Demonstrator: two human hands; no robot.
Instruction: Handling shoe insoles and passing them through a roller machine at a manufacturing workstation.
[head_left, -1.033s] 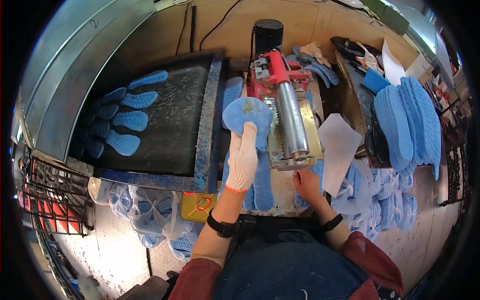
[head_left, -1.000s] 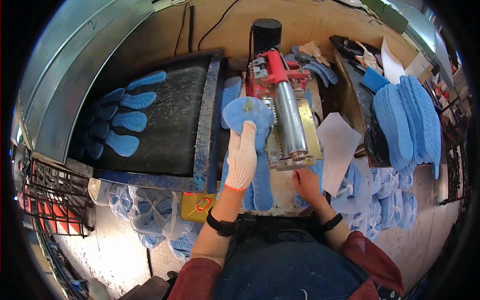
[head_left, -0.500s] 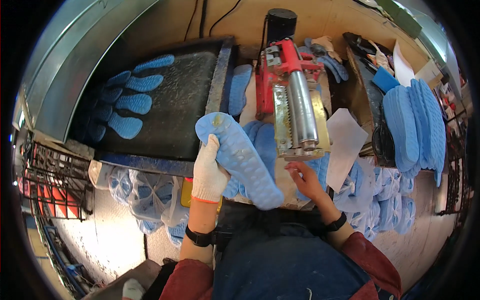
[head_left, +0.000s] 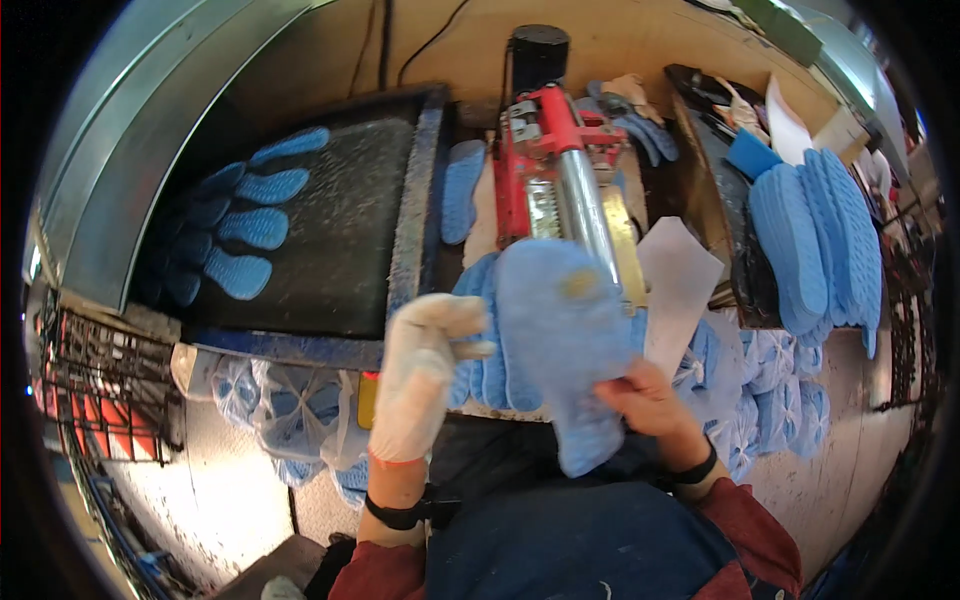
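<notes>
A blue shoe insole [head_left: 555, 335] with a yellowish stain near its wide end is tilted up in front of me. My bare right hand [head_left: 652, 398] grips its right edge, fingers closed on it. To its left, my left hand [head_left: 415, 365], in a white knit glove, is apart from the insole with fingers spread and nothing in them. Behind the insole stands a red machine [head_left: 560, 120] with a shiny metal roller [head_left: 585, 205], partly covered. Several more insoles [head_left: 488, 345] lie side by side between the left hand and the held one.
At left, several insoles [head_left: 253, 228] lie on a black belt [head_left: 340, 230] with a blue frame. A stack of insoles [head_left: 790, 245] stands at right, beside a white sheet [head_left: 680, 275]. Bagged insoles [head_left: 305, 395] sit below the belt, and more bags [head_left: 775, 400] at lower right.
The insole has passed from my left hand to my right and moved rightward, standing more upright. My left hand has let go and its fingers have spread. The view has shifted slightly.
</notes>
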